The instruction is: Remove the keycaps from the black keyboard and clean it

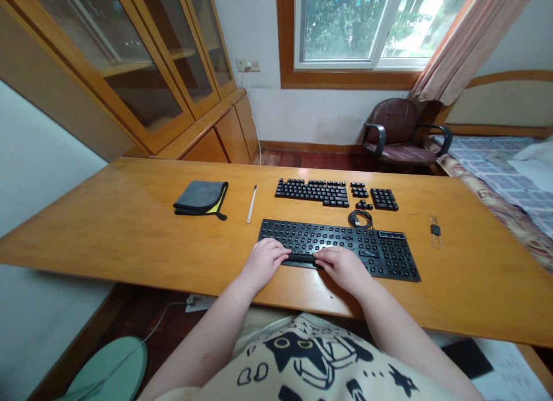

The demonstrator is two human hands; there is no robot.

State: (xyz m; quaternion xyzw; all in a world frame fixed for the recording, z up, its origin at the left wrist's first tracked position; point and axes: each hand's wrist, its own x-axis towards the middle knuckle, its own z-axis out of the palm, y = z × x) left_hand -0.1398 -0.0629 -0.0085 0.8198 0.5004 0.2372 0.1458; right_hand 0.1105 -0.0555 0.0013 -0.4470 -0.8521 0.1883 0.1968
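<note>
A black keyboard base point(345, 242) with its keycaps off lies on the wooden desk point(129, 234) in front of me. My left hand point(264, 261) and my right hand point(341, 267) rest on its near edge, each at one end of the long black space bar point(301, 258), fingers bent over it. Behind the base the removed keycaps point(313, 192) lie set out in rows, with a smaller group point(359, 189) and a number-pad block point(384, 199) to their right. A coiled black cable point(360, 218) lies between the keycaps and the base.
A folded grey cloth with a yellow edge point(201, 197) and a thin white brush point(252, 204) lie to the left. A wire keycap puller point(435, 230) lies to the right. A brown armchair point(400, 133) stands by the window, a bed point(510, 176) at far right.
</note>
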